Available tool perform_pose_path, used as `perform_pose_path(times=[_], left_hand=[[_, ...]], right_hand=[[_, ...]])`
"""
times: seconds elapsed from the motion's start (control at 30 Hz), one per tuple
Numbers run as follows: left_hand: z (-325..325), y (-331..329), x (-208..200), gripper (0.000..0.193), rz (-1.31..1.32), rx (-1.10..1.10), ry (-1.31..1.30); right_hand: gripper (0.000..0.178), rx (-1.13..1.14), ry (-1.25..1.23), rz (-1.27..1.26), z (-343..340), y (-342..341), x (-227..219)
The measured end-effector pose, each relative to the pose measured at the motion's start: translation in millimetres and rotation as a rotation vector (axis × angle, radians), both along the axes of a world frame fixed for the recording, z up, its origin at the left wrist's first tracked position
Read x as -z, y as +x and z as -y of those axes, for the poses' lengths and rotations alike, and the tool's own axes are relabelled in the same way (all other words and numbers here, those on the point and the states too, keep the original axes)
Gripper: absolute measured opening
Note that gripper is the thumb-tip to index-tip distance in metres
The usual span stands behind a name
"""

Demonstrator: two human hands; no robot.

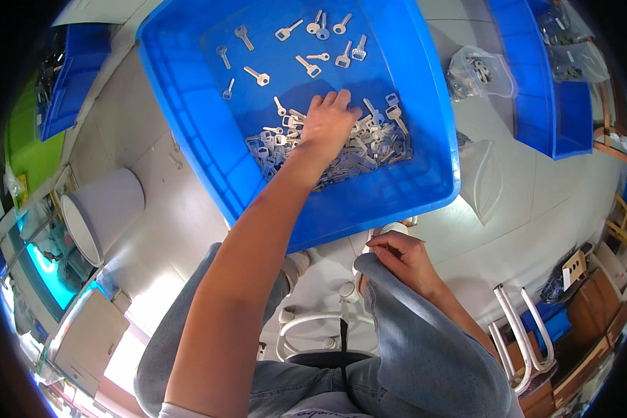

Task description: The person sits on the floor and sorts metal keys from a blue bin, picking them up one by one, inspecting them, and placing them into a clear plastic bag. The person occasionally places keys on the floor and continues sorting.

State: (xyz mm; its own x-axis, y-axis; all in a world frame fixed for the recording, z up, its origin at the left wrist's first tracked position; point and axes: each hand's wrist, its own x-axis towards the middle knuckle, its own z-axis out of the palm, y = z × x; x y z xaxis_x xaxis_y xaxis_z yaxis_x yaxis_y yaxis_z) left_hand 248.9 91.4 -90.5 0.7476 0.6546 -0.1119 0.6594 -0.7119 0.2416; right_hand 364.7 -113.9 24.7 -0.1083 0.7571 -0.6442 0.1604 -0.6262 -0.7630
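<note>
Loose metal keys (369,150) lie heaped along the near side of a big blue plastic bin (341,216). My left hand (329,122) is at the far edge of this heap, palm down and fingers curled. Its fingertips are turned away, so whatever they hold is hidden. Beyond it, several keys (308,66) lie spread singly on the bin's floor, silver and brass-toned. My right hand (405,261) rests by my right knee, outside the bin, thumb and fingers drawn together. Anything between those fingers is too small to make out.
Right of the bin, a clear plastic bag (481,73) with metal pieces lies on the floor near another blue bin (554,111). A white bucket (104,212) stands at left. White metal tube legs (519,334) are at lower right.
</note>
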Motion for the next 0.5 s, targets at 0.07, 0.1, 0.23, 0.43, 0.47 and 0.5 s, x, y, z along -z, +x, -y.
perform_pose_path(times=[0.07, 0.1, 0.23, 0.43, 0.47, 0.5], left_hand=[[-4, -2, 0, 0.024, 0.021, 0.028, -0.006], [-6, -2, -1, 0.024, 0.031, 0.041, -0.009], [-12, -1, -4, 0.019, 0.006, 0.061, -0.065], [-16, -8, 1, 0.010, 0.073, -0.002, -0.112], [-15, -10, -3, 0.010, 0.096, -0.027, -0.167], [-16, -12, -5, 0.010, 0.118, -0.054, -0.222]], right_hand=[[0.015, 0.008, 0.004, -0.001, 2, 0, 2], [0.015, 0.013, 0.001, -0.003, 2, 1, 2], [0.015, 0.019, 0.014, 0.011, 4, 1, 6], [0.014, 0.026, 0.008, 0.003, 2, 1, 5], [0.014, 0.033, 0.015, -0.001, 3, 1, 6], [0.014, 0.040, 0.006, 0.004, 4, 2, 7]])
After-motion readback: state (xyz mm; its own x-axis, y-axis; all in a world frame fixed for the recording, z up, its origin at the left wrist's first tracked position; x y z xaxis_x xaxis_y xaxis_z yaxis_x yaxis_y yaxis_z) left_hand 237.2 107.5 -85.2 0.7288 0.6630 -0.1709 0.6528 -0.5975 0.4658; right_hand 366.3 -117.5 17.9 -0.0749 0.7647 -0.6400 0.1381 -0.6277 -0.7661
